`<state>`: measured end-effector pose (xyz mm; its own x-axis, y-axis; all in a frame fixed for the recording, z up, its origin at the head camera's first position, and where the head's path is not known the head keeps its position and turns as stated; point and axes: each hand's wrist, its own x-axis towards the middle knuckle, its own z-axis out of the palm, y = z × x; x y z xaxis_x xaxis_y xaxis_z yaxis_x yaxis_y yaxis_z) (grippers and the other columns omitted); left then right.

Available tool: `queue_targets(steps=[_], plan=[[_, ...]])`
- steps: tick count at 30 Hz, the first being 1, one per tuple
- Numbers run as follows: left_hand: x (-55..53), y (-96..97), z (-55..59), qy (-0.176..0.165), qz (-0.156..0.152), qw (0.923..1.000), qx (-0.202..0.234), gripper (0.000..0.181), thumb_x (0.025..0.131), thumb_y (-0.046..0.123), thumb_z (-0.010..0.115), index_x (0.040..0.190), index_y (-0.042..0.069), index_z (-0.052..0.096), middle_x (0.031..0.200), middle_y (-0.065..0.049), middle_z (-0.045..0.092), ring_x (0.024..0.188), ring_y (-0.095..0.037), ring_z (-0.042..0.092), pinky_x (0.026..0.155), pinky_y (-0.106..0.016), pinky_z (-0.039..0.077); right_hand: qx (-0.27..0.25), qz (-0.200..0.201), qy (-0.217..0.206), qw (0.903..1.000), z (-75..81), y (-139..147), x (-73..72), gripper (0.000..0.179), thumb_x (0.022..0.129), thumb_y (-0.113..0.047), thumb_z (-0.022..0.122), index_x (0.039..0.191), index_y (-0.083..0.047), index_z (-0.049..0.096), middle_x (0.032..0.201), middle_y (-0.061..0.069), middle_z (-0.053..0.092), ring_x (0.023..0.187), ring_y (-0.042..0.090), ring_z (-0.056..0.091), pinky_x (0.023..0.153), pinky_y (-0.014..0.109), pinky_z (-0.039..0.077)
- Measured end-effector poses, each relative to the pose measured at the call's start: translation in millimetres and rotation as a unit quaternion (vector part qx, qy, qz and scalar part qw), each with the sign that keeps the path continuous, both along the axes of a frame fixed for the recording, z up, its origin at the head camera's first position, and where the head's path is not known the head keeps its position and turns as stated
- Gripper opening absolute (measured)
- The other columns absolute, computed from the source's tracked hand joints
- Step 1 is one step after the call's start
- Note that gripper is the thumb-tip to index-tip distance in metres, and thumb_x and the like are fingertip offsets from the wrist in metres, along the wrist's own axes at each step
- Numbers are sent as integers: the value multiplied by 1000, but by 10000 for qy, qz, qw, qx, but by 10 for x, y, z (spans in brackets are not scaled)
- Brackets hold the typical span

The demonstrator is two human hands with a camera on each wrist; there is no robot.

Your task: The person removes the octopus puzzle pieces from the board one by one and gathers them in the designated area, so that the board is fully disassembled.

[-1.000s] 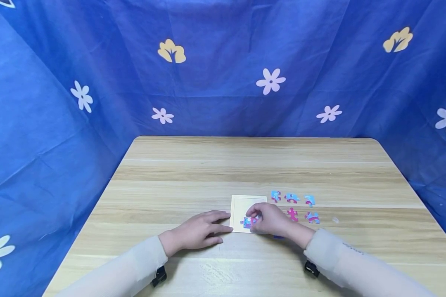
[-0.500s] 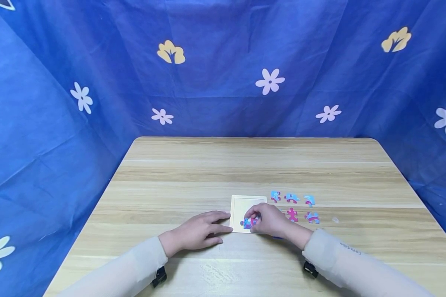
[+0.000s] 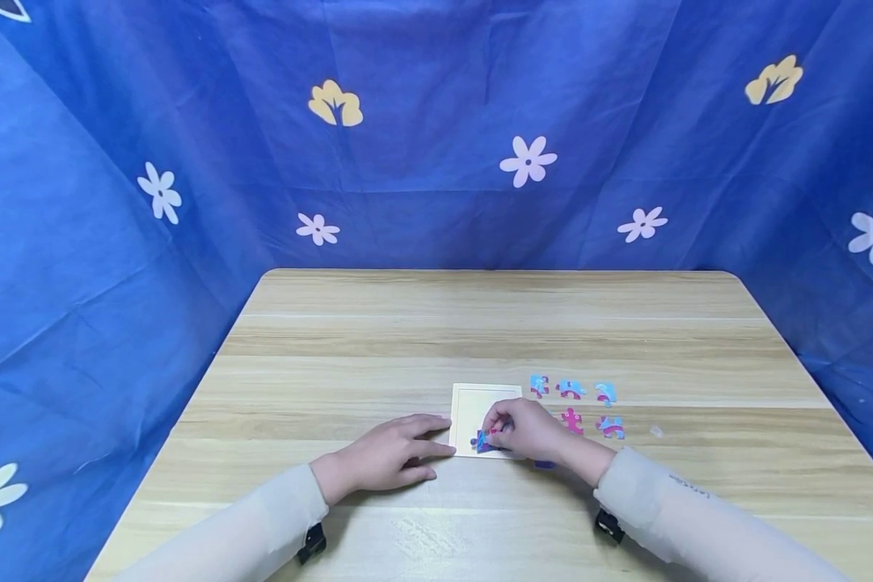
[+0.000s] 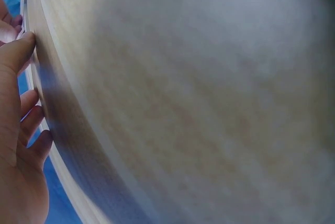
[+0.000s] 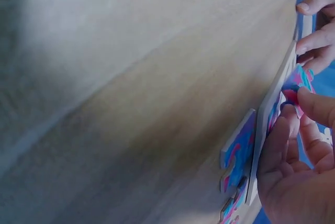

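A square pale wooden puzzle tray (image 3: 473, 404) with a raised border lies on the table. My right hand (image 3: 527, 428) pinches a blue and pink jigsaw piece (image 3: 482, 441) between thumb and fingers over the tray's lower part. In the right wrist view that jigsaw piece (image 5: 296, 84) is tilted up from the tray, and the fingers of the right hand (image 5: 301, 166) cover part of it. My left hand (image 3: 389, 453) rests on the table with fingers extended, its fingertips right at the tray's left edge.
Several loose jigsaw pieces lie right of the tray, among them a pink piece (image 3: 571, 420) and a light blue one (image 3: 606, 393). A dark blue piece (image 3: 544, 465) shows partly under the right wrist. Blue flowered cloth (image 3: 436, 162) hangs behind the table (image 3: 378, 323).
The jigsaw piece in my right hand has tipped, so less of its printed face shows to the head view. The left hand and the tray have stayed in place.
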<state>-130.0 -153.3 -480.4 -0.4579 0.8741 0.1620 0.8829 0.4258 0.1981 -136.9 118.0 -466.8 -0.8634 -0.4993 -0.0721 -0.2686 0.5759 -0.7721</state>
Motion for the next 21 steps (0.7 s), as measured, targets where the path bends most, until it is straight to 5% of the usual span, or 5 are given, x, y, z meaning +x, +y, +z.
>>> queue_targets(steps=[21], plan=[[-7, 2, -11, -67, 33, 10000, -5, 40, 89, 37, 65, 127, 21, 63, 140, -11, 47, 130, -26, 42, 107, -41, 34, -742, 452, -1135, 9897, 184, 333, -91, 9, 89, -9, 65, 96, -2, 66, 78, 0, 60, 67, 13, 52, 57, 23, 48]])
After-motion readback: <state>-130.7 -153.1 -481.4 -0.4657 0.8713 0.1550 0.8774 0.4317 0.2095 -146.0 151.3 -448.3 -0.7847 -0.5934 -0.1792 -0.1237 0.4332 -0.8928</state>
